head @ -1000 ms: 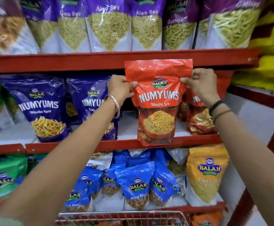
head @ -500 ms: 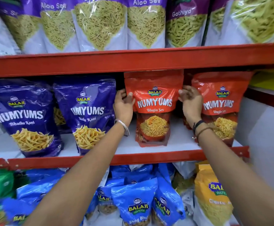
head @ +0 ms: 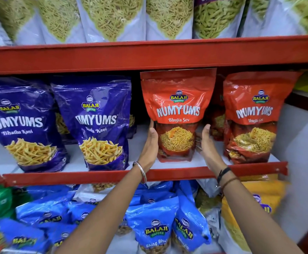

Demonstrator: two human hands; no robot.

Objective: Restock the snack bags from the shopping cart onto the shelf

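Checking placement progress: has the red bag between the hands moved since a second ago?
Yes. The red bag has gone down and back, from overlapping the upper shelf rail to standing below it.

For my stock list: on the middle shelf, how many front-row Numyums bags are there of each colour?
Purple Bhatha Kani bags: 2
Red Bhujia Sev bags: 2
Total: 4
More bags stand partly hidden behind; those are not counted.

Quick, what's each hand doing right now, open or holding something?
Left hand: open, palm flat against the left side of the upright red Numyums Bhujia Sev snack bag.
Right hand: open, beside the bag's right side; contact cannot be told.
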